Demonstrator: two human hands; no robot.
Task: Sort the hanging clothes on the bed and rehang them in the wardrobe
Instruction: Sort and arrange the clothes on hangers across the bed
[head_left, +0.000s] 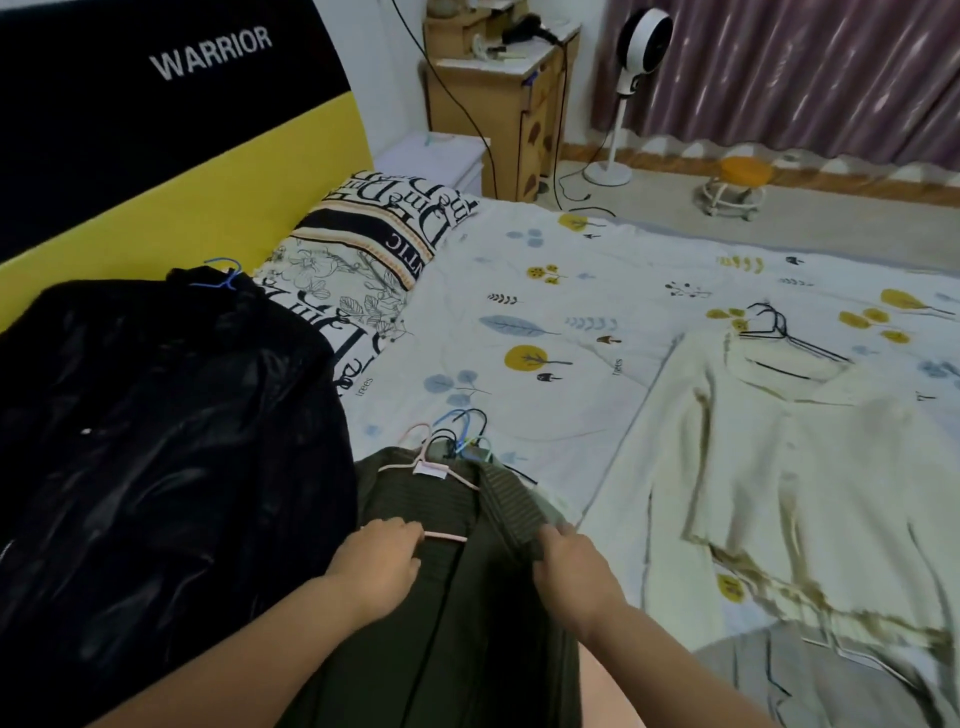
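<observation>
A dark olive ribbed garment (415, 613) lies on the bed in front of me on a pink hanger (423, 460). My left hand (382, 558) rests on its left side with the fingers at the hanger's pink bar. My right hand (569, 566) grips the garment's right front edge. A bunch of blue and black hanger hooks (467, 431) sticks out above its collar. A black shiny coat (156, 441) on a blue hanger (221, 273) lies to the left. A cream cardigan (810, 478) on black hangers (779, 327) lies to the right.
The bed has a white leaf-print sheet (545, 322) and a lettered pillow (374, 249) against a yellow and black headboard (156, 156). Beyond it stand a wooden cabinet (514, 114), a white fan (631, 93), a small orange stool (737, 182) and purple curtains (831, 67).
</observation>
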